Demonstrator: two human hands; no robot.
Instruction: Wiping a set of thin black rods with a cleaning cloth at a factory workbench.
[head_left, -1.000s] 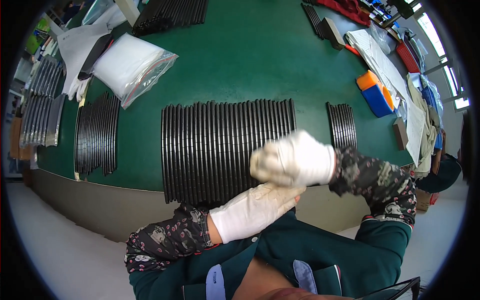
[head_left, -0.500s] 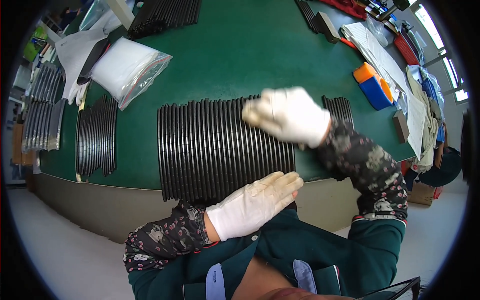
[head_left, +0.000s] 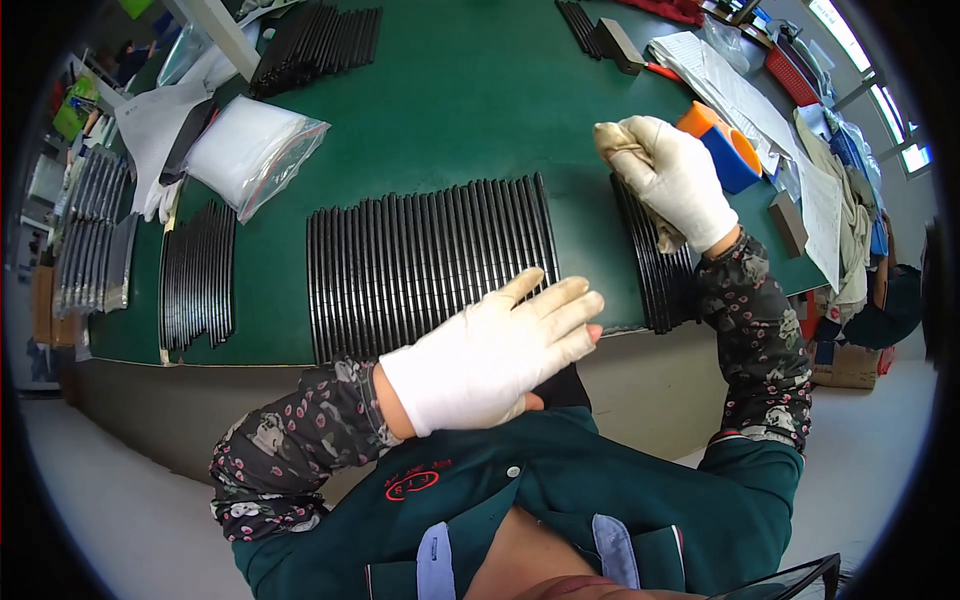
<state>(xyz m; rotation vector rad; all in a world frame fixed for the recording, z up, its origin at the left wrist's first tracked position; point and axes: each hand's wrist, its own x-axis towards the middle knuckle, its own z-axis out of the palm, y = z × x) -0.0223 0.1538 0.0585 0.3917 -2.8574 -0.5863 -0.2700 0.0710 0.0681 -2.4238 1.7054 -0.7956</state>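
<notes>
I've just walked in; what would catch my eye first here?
Probably the wide row of dark, glossy rods lined up on the green table, with the white-gloved left hand spread over its near edge. Next, the gloved right hand above a narrower row of rods at the right, what looks like a stained rag in its grip. Just beyond it stands a bright orange-and-blue object.
</notes>
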